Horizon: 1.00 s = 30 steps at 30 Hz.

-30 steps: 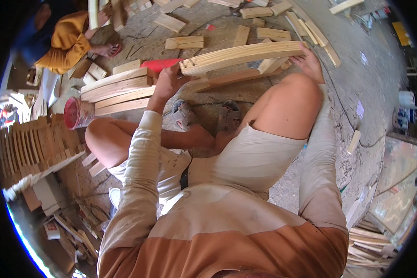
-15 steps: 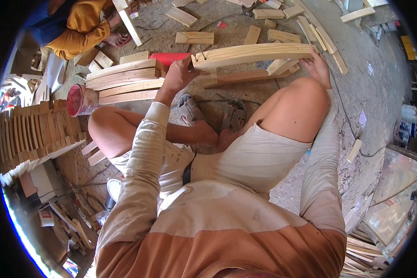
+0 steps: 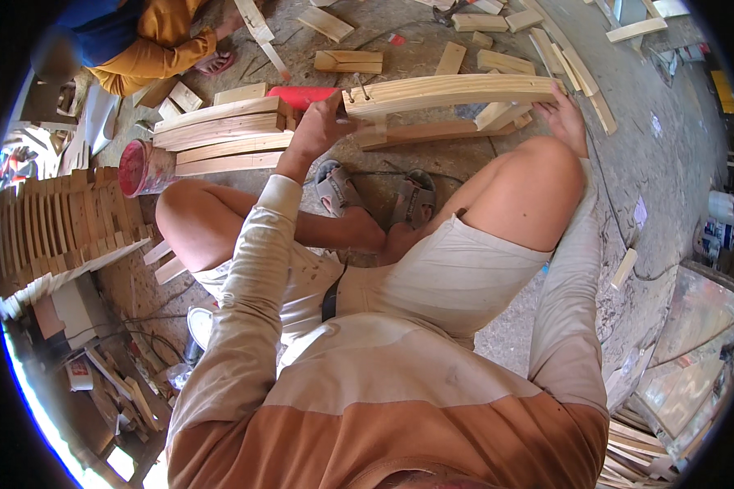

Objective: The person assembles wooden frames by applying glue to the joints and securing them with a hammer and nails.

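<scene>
My left hand (image 3: 324, 129) is closed around the left end of a long pale wooden board (image 3: 457, 91). Two nails (image 3: 356, 90) stick up from the board near that end. At the board's other end, my right hand (image 3: 564, 122) grips it with the fingers on the far edge. The board spans level in front of my knees. Beneath it, another wooden piece (image 3: 424, 133) lies on the floor with a short block (image 3: 499, 116) against it. A red cylinder-like thing (image 3: 298, 96) lies behind my left hand, partly covered.
Stacked boards (image 3: 220, 134) lie to the left beside a pink-stained bucket (image 3: 139, 167). A larger pile of cut wood (image 3: 57, 228) stands farther left. Offcuts (image 3: 348, 61) and a cable (image 3: 603, 187) lie on the floor. A co-worker in an orange sleeve (image 3: 159, 53) sits at the far left.
My hands keep their grip on the board, which has barely moved. The view has shifted slightly. The co-worker's wooden strip has swung to the right.
</scene>
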{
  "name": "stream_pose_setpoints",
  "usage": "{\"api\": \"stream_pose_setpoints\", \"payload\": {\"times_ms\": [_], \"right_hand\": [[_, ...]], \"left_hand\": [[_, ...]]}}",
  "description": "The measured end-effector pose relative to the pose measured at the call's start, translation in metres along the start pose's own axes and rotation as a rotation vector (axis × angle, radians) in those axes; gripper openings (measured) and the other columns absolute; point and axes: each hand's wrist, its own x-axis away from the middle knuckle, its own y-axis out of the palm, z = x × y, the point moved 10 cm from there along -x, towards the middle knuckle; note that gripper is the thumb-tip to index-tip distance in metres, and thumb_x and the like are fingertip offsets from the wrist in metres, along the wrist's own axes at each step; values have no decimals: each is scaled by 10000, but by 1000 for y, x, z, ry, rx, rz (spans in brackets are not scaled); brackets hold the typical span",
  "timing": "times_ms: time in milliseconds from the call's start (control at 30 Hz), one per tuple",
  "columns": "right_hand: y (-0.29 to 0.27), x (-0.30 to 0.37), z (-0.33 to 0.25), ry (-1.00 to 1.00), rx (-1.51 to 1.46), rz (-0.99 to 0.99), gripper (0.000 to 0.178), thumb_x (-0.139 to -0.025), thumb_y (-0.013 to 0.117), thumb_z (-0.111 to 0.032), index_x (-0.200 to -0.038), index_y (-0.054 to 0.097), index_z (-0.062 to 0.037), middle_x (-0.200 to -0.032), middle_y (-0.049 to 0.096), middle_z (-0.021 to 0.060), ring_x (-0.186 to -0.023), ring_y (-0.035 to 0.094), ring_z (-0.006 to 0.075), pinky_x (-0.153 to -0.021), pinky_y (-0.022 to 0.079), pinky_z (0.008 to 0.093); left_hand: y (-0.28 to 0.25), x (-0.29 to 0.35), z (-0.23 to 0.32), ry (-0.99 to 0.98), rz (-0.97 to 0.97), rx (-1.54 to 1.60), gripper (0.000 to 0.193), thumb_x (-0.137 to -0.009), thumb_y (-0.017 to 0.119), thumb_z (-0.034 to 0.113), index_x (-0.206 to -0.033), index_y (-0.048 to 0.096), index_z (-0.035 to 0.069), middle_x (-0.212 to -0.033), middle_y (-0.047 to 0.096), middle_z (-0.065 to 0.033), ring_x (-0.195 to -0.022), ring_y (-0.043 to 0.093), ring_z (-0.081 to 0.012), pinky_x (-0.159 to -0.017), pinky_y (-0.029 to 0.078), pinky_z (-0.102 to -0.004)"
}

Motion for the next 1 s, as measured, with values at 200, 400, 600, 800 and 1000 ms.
{"api": "stream_pose_setpoints", "payload": {"times_ms": [200,400,600,800,1000], "right_hand": [[0,4,-4,-7,51,42,382,-980,671,-242,-1265,545,-23,-1178,629,142,-1122,610,268,-1006,525,447],[2,3,-7,-18,50,46,493,-953,709,-184,-1332,462,10,-1224,590,181,-1152,602,326,-1014,519,483],[5,7,-9,-24,64,19,456,-974,679,-192,-1322,477,21,-1244,593,185,-1145,611,323,-1002,525,471],[15,13,-11,-54,51,-8,416,-987,658,-189,-1324,512,4,-1251,604,158,-1121,629,301,-977,537,444],[8,26,-19,-124,78,-17,410,-972,680,-224,-1292,561,1,-1214,636,137,-1112,638,260,-982,543,414]], "left_hand": [[5,21,-7,-187,-99,-170,361,-755,825,148,-1050,692,-12,-915,733,-172,-896,725,-317,-795,561,-404],[0,19,13,-26,99,-222,285,-774,812,144,-1024,727,36,-877,735,-152,-836,732,-291,-745,569,-395],[-18,10,27,-8,87,-110,420,-774,826,133,-1134,670,-17,-987,723,-198,-902,717,-306,-799,555,-385],[-10,1,17,98,2,97,494,-805,814,115,-1242,627,-21,-1010,721,-160,-906,699,-219,-828,542,-346],[4,-11,16,123,-53,207,380,-821,816,87,-1161,672,-3,-1066,722,-121,-951,656,-161,-847,521,-343]]}}
